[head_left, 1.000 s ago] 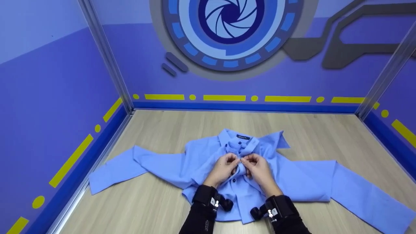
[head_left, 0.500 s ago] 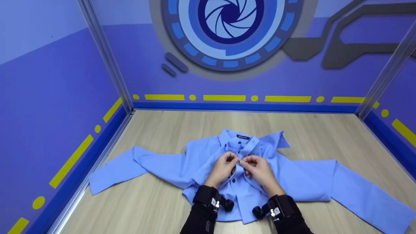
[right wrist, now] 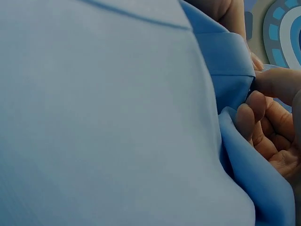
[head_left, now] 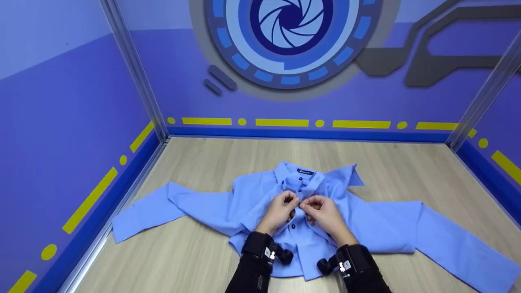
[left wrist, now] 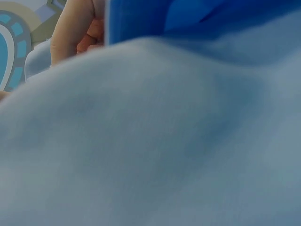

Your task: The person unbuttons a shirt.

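A light blue button-up shirt (head_left: 253, 189) lies spread on the table, its front bunched up at the middle. My left hand (head_left: 279, 209) pinches the button placket between thumb and forefinger. Facing it, my right hand (head_left: 325, 215) pinches the same placket, fingertips close to the left ones. In the right wrist view, the right fingers (right wrist: 277, 123) curl round a folded edge, and cloth fills most of the picture. Mostly pale cloth (left wrist: 150, 132) shows in the left wrist view, with bent fingers at the top. A dark button (head_left: 293, 226) shows below the hands; what lies between the fingertips is hidden.
The shirt's sleeves stretch out to both sides, the left sleeve (head_left: 148, 213) and the right sleeve (head_left: 464, 240). Its collar (head_left: 281, 173), with a black label (head_left: 305, 171), points toward the back wall. Blue panels (head_left: 285, 110) enclose the wooden table (head_left: 211, 158).
The right hand has shifted slightly left and its fingertips have moved closer in on the placket. The left hand stays nearly in place, and the rest of the shirt lies as before.
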A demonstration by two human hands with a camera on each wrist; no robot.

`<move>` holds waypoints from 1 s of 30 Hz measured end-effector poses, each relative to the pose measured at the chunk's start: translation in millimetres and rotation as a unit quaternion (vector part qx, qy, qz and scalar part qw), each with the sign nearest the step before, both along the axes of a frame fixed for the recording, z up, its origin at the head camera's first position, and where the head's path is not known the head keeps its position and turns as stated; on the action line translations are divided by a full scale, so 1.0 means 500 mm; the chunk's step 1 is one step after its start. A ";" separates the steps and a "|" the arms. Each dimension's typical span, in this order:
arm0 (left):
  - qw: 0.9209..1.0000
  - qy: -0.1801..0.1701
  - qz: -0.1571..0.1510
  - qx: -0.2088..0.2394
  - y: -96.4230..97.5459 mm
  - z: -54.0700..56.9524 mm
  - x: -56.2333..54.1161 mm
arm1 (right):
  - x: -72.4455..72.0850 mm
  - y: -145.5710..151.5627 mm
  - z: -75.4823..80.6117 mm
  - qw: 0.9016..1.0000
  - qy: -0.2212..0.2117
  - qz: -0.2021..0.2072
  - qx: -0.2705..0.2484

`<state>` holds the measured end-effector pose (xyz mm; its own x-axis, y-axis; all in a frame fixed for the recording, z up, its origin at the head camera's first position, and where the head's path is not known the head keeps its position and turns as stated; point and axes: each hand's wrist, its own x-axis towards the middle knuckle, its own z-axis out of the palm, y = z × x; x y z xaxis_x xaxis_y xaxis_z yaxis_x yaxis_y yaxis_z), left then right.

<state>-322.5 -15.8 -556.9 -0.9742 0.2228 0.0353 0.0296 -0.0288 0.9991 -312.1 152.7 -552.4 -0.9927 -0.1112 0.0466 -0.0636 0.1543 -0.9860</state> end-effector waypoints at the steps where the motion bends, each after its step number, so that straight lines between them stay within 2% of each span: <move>1: 1.000 0.000 -0.003 -0.004 -0.001 0.001 0.000 | 0.000 -0.001 0.001 1.000 -0.001 -0.005 0.001; 7: 1.000 0.002 0.003 -0.010 -0.004 0.006 0.001 | -0.003 -0.005 0.000 0.999 -0.013 -0.033 -0.013; 15: 1.000 0.014 0.013 -0.018 -0.001 0.004 0.002 | -0.004 0.000 -0.003 0.999 -0.023 0.000 -0.047; 19: 0.999 0.019 0.014 -0.022 0.001 0.005 0.002 | 0.000 -0.001 -0.003 0.998 -0.018 -0.009 -0.053; 26: 0.999 0.027 -0.006 -0.028 0.001 0.000 0.002 | 0.004 -0.005 0.001 1.000 -0.014 -0.021 -0.017; 30: 0.999 0.021 -0.003 -0.024 0.001 -0.003 0.003 | 0.004 -0.007 -0.001 0.999 -0.009 -0.031 0.005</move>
<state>-321.2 -15.5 -558.4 -0.9709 0.2307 0.0648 0.0710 0.0187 0.9973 -310.0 149.3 -553.1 -0.9983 -0.0508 0.0272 -0.0354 0.1675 -0.9852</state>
